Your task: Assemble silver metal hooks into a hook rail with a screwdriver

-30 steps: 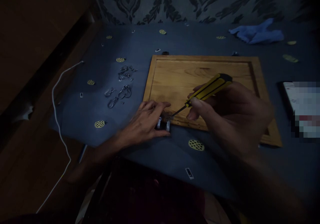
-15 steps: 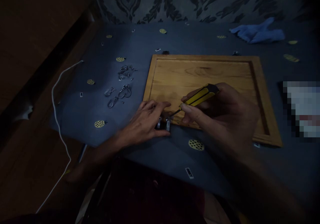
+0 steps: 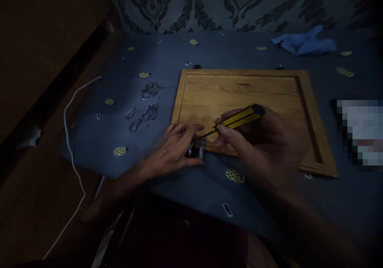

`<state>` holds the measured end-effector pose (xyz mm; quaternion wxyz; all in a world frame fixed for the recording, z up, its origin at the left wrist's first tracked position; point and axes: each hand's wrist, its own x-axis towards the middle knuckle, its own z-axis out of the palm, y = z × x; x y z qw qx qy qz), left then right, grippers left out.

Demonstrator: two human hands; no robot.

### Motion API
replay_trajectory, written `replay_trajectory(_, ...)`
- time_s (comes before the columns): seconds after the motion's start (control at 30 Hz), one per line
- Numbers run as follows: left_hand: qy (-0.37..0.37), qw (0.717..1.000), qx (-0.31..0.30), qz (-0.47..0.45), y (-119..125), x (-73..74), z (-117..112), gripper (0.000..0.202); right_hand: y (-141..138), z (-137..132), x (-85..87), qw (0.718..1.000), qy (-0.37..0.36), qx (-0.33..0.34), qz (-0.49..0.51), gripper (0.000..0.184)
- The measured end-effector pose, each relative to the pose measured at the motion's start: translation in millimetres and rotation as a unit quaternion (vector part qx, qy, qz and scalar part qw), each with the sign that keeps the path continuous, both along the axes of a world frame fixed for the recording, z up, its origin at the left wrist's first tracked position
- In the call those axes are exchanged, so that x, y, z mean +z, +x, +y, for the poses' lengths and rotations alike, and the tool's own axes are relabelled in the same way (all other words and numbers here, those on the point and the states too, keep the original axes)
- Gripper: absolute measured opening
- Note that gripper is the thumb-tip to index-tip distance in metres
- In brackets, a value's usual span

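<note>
Now, on blue tablecloth [image 3: 98,140]: wooden panel [image 3: 245,94]; right hand [image 3: 260,146], wrapped around yellow screwdriver [image 3: 242,117]; left hand [image 3: 173,146], curved about metal fitting [image 3: 201,153] by panel's near edge, grip unclear; tip [image 3: 203,135], shifted leftward, probably being re-aimed.

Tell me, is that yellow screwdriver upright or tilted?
Tilted: the yellow screwdriver slants, its black handle end up at the right, its shaft pointing down-left toward a metal fitting by the wooden board.

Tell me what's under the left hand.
The left hand leaves part of a silvery fitting visible between thumb and forefinger; the rest of it and the near-left corner of the wooden board are covered.
</note>
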<state>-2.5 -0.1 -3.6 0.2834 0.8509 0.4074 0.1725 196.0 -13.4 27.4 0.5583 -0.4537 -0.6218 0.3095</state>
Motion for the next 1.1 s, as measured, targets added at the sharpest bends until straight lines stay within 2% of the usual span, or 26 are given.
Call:
replay_trajectory(0.17, -0.013, 1.000, 0.001, 0.012, -0.6, 3.1, -0.5, 0.078, -0.4, 2.5, 4.3, 0.997, 0.026, -0.062, 0.042, 0.018)
replay_trajectory(0.37, -0.001, 1.000, -0.009, 0.004, -0.8, 1.3, -0.5, 0.078, 3.5, 5.4, 5.1, 1.000, 0.008, -0.020, 0.013, 0.018)
replay_trajectory(0.53, 0.002, 1.000, -0.008, 0.004, -1.4, -0.7, -0.4, 0.080, 3.4, 4.3, 3.6, 1.000, 0.009, -0.018, -0.022, 0.018)
replay_trajectory(0.73, -0.003, 1.000, -0.004, 0.011, -1.4, 0.1, -1.1, 0.079, 3.3, 6.0, -5.3, 1.000, 0.002, 0.011, -0.021, 0.021)
replay_trajectory(0.9, -0.001, 1.000, -0.004, 0.001, -1.2, -0.1, -1.3, 0.078, 4.7, 3.0, -5.0, 0.998, -0.028, -0.015, -0.045, 0.026)
replay_trajectory(1.1, -0.003, 1.000, 0.005, 0.005, -0.1, 1.5, -1.1, 0.077, 11.6, 2.5, 8.8, 0.994, -0.046, 0.083, -0.057, 0.028)
